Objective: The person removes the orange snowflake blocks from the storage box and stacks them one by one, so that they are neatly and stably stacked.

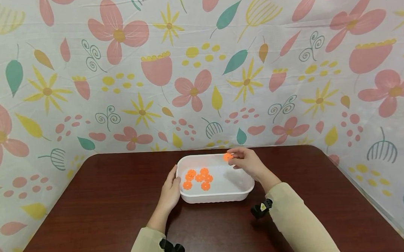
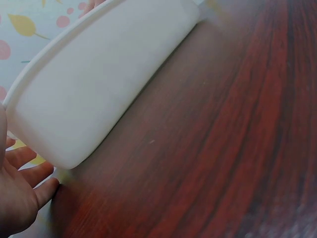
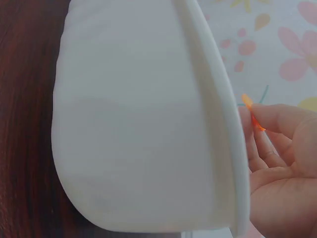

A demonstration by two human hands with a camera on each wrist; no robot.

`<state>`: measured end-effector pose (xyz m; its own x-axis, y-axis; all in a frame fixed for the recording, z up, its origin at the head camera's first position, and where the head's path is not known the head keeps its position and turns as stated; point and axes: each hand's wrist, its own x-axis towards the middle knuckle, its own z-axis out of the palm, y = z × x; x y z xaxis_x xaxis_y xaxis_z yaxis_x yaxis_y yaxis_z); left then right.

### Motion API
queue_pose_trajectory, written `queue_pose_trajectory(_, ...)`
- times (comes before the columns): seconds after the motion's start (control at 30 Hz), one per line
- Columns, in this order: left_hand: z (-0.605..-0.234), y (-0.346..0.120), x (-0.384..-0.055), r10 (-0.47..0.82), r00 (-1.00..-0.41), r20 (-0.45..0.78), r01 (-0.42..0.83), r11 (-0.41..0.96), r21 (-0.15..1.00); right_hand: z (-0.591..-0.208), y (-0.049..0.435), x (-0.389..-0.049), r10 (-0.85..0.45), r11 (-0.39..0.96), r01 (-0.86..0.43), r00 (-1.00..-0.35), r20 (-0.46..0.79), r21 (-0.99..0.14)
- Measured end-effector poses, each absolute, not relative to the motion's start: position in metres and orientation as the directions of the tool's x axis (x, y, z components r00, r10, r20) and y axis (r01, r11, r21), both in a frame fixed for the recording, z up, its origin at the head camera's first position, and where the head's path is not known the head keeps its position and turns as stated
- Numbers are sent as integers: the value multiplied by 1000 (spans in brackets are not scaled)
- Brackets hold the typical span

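Note:
A white rectangular plastic basin [image 1: 210,198] with rounded corners stands on the table. Several small orange flower-shaped pieces [image 1: 205,186] lie on its floor, grouped toward the left half. My left hand [image 1: 171,193] holds the basin's left end, thumb at the rim and fingers along the outer wall; in the left wrist view those fingers [image 2: 37,174] reach around the basin's end. Over the basin's back right part, my right hand [image 1: 247,162] pinches one orange flower-shaped piece [image 1: 227,157] between thumb and fingertips. The right wrist view shows this piece edge-on, beyond the basin's rim.
The dark reddish-brown wooden table [image 1: 107,205] extends on both sides of the basin. Behind its back edge hangs a white cloth [image 1: 198,36] printed with flowers and leaves. Black wrist cameras [image 1: 173,250] are strapped over both light sleeves.

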<state>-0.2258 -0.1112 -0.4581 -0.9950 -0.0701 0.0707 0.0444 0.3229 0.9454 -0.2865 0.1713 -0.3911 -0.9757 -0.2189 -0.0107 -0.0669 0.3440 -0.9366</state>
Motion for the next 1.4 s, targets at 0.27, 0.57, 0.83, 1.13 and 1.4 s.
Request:
queue_pose_trajectory(0.27, -459, -112, -226, -73, -994, 76, 49, 319, 947, -392, 181, -288, -180, 327, -50, -984, -10, -944)
queue_pose_trajectory(0.57, -459, -111, -226, -75, -995, 64, 38, 306, 951, -393, 193, -287, -155, 291, -57, -988, 12, -955)
queue_pose_trajectory(0.83, -458, -111, -227, -75, -995, 60, 34, 312, 949, -396, 207, -286, -111, 255, -62, -993, 35, -965)
queue_pose_trajectory(1.13, -458, -110, -228, -82, -995, 53, 25, 312, 950, -400, 215, -283, -54, 252, -22, -999, 9, -967)
queue_pose_trajectory(1.4, -459, -111, -228, -89, -994, 63, 32, 319, 947, -411, 223, -279, -30, 199, -20, -999, 14, -980)
